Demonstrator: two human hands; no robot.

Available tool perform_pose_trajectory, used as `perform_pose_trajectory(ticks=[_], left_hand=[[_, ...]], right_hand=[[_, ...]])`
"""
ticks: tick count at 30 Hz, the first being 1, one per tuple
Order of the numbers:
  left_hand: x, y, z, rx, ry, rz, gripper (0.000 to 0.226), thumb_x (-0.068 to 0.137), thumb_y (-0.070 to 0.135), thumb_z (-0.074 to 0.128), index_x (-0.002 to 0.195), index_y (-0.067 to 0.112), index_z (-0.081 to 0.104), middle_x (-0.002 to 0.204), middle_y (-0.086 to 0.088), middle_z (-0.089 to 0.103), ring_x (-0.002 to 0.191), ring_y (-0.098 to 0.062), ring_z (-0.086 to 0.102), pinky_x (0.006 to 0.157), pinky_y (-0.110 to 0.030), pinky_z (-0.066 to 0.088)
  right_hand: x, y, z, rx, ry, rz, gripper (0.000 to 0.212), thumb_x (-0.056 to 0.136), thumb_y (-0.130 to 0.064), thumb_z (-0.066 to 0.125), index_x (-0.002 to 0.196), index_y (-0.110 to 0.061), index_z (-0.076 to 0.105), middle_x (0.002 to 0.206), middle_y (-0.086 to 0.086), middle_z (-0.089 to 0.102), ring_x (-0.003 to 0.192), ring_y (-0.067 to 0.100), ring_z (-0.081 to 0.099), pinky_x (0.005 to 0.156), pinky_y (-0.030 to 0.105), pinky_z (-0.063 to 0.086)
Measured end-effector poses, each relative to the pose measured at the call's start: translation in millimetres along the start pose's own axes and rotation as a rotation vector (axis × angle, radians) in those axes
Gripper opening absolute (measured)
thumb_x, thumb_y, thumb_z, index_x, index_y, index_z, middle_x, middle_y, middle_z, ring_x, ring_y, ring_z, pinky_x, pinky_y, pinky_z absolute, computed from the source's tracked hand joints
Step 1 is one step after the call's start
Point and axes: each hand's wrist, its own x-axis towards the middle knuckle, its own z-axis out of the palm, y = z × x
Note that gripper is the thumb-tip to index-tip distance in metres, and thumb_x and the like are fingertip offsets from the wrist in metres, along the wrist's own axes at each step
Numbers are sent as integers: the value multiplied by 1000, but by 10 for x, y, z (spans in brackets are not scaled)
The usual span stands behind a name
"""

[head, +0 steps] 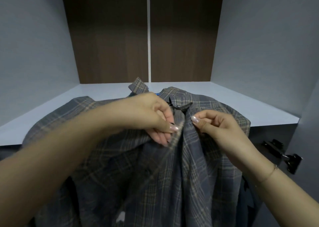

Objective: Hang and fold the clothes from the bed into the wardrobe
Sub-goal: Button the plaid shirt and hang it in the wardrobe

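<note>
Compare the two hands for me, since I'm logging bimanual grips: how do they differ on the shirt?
The left hand reaches across with fingers pointing down onto the plaid shirt; the right hand pinches with fingers curled. Only the right wrist wears a bracelet. Both grip the shirt's front edges near the collar.

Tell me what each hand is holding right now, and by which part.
Both hold the plaid shirt at its front opening below the collar: left hand pinches the left edge, right hand the right edge.

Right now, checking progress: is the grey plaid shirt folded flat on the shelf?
No, the grey plaid shirt hangs while both hands pinch its front.
</note>
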Motion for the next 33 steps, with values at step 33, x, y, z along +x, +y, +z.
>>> perform_pose_trajectory(ticks=[33], left_hand=[[326, -285, 450, -541, 227, 104, 8, 89, 0, 65, 96, -4, 65, 81, -16, 75, 73, -20, 74, 60, -18, 56]], right_hand=[[-145, 51, 158, 275, 265, 140, 11, 58, -13, 74, 69, -11, 75, 71, 7, 72, 67, 14, 65, 67, 19, 54]])
